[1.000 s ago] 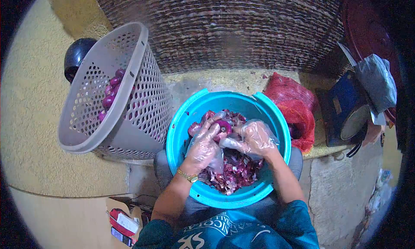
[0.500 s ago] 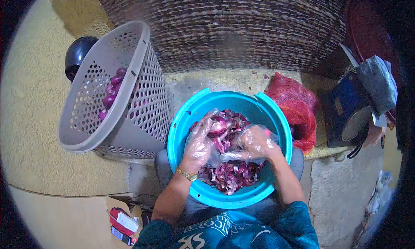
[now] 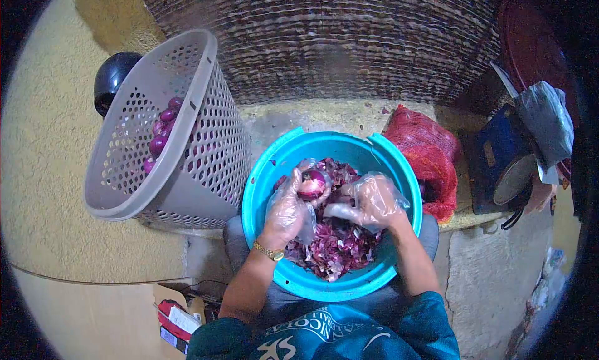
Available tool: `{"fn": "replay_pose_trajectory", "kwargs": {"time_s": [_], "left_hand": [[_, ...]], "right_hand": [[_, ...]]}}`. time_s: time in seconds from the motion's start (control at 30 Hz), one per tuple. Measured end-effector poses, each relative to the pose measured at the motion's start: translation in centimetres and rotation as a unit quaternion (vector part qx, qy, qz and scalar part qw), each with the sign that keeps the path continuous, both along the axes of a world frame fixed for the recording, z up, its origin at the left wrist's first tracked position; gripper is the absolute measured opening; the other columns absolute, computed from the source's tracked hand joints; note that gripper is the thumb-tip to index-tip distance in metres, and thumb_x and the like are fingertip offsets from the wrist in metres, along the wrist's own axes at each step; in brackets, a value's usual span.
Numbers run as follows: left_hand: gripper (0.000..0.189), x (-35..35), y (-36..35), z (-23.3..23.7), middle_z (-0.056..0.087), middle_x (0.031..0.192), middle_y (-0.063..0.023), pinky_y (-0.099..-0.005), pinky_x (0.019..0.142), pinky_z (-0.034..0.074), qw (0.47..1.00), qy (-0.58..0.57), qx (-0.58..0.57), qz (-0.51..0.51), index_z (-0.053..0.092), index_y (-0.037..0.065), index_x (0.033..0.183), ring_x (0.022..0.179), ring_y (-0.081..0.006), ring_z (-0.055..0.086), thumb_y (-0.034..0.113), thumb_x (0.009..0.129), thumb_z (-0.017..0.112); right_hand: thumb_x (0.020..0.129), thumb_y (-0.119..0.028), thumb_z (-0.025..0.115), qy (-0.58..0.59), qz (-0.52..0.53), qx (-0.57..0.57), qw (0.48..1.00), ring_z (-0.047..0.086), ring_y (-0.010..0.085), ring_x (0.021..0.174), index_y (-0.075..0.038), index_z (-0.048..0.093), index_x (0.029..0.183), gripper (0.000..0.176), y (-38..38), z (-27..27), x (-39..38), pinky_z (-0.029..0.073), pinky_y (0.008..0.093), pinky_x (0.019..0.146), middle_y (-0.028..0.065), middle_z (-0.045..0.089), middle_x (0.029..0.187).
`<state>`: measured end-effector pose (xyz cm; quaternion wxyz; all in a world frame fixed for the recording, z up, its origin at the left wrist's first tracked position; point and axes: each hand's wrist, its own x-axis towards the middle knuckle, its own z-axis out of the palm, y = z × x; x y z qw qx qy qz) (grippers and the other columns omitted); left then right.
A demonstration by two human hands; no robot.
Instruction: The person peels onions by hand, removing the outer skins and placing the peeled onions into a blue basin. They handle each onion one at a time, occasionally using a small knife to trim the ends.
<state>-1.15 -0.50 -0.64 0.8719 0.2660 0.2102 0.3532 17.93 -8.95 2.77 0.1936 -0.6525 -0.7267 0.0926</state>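
Observation:
A red onion (image 3: 312, 185) with part of its skin off sits in my left hand (image 3: 290, 210), whose fingers curl around it. Both hands wear clear plastic gloves. To the right, my right hand (image 3: 375, 201) is apart from the onion, its fingers bent and its thumb pointing left. Whatever it grips, if anything, is hidden by the glove and fingers. Below both hands, a turquoise basin (image 3: 337, 292) holds a heap of purple onion skins (image 3: 334, 251).
A tall grey perforated basket (image 3: 215, 135) with several red onions (image 3: 160, 138) stands at left, a dark round object (image 3: 115, 79) behind it. Right of the basin lies a red mesh sack (image 3: 424, 154). Farther right is a blue scale-like box (image 3: 502, 160) with a plastic-wrapped bundle (image 3: 546, 119).
My right hand has moved slightly up and right, away from the onion. The onion has turned in my left hand, showing a paler face.

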Motion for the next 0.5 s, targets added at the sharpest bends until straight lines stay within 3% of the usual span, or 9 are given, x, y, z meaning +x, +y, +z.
{"fn": "replay_pose_trajectory", "kwargs": {"time_s": [0.03,0.13,0.17,0.27,0.43,0.5], "left_hand": [[0.046,0.1,-0.1,0.0,0.050,0.136,-0.0120,-0.0469,0.102,0.050,0.999,0.038,0.027,-0.011,0.048,0.004,0.138,0.118,-0.0252,0.056,0.036,0.105,0.043],[0.043,-0.1,-1.0,1.6,0.048,0.139,-0.0086,-0.0458,0.105,0.046,0.992,0.067,0.094,-0.051,0.049,0.007,0.138,0.119,-0.0218,0.056,0.035,0.106,0.044],[0.041,-0.1,-0.9,0.6,0.052,0.136,-0.0078,-0.0406,0.106,0.045,0.992,0.055,0.092,-0.070,0.051,0.009,0.138,0.118,-0.0185,0.056,0.034,0.105,0.045],[0.042,0.0,-0.9,0.0,0.058,0.132,-0.0102,-0.0427,0.103,0.047,0.984,0.076,0.121,-0.104,0.052,0.009,0.138,0.121,-0.0231,0.056,0.033,0.105,0.046],[0.040,-0.3,-1.3,1.8,0.061,0.122,-0.0072,-0.0324,0.097,0.047,0.974,0.140,0.145,-0.102,0.052,0.008,0.138,0.106,-0.0135,0.059,0.030,0.106,0.044],[0.040,-0.2,-1.6,2.4,0.062,0.118,-0.0052,-0.0271,0.091,0.047,0.952,0.186,0.232,-0.073,0.051,0.007,0.139,0.097,-0.0081,0.058,0.030,0.107,0.042]], "right_hand": [[0.071,-0.068,0.072,0.015,0.010,0.036,0.999,0.065,0.0369,0.062,-0.011,0.073,0.082,0.059,-0.1,-0.1,0.1,0.051,0.0467,0.061,0.0153,0.065,0.064],[0.062,-0.069,0.079,0.063,-0.044,0.068,0.995,0.066,0.0351,0.064,-0.011,0.071,0.080,0.061,-0.5,1.4,-0.5,0.051,0.0459,0.062,0.0143,0.066,0.066],[0.056,-0.070,0.081,0.076,-0.061,0.063,0.993,0.067,0.0339,0.065,-0.011,0.068,0.076,0.063,-0.5,1.4,-0.5,0.051,0.0452,0.063,0.0135,0.067,0.067],[0.056,-0.070,0.080,0.042,-0.067,0.078,0.994,0.067,0.0335,0.065,-0.011,0.066,0.074,0.063,-0.4,0.7,-0.5,0.051,0.0449,0.063,0.0131,0.066,0.067],[0.059,-0.069,0.080,0.036,-0.060,0.092,0.993,0.067,0.0347,0.065,-0.011,0.065,0.075,0.062,-0.3,0.8,-0.5,0.051,0.0460,0.062,0.0141,0.066,0.066],[0.059,-0.069,0.080,0.039,-0.055,0.097,0.993,0.067,0.0355,0.065,-0.010,0.065,0.075,0.062,-0.3,0.8,-0.5,0.050,0.0464,0.062,0.0149,0.065,0.065]]}}
